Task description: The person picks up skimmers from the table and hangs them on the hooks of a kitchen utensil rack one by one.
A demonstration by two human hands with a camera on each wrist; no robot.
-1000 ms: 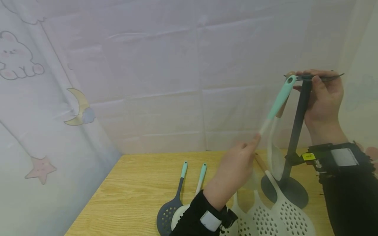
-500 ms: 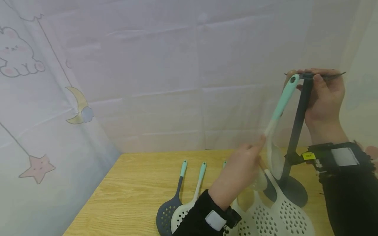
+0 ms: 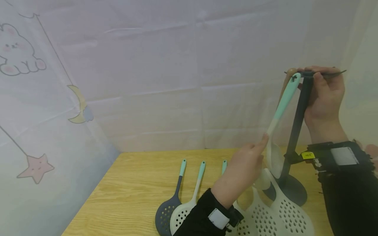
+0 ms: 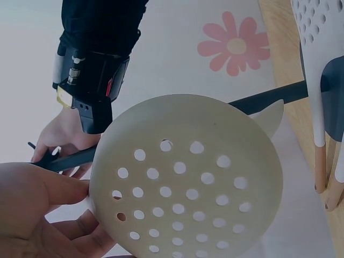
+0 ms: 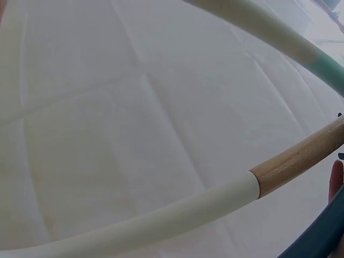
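On the wooden table (image 3: 133, 183), a grey skimmer (image 3: 166, 213) and white skimmer (image 3: 184, 213) lying flat, left hand (image 3: 242, 170) pinching a cream mint-handled skimmer (image 3: 280, 108) hooked onto the dark rack (image 3: 295, 131), right hand (image 3: 323, 95) gripping the rack's top.

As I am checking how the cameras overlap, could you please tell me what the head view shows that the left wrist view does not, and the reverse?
Only the head view shows the wooden table, the dark slotted spoon lying on it, and the mint handle at the hook.

Only the left wrist view shows the holes of the cream skimmer head close up, and a pink flower print.

Both show the left hand holding the skimmer, the right hand gripping the top of the dark stand, and the black wrist device.
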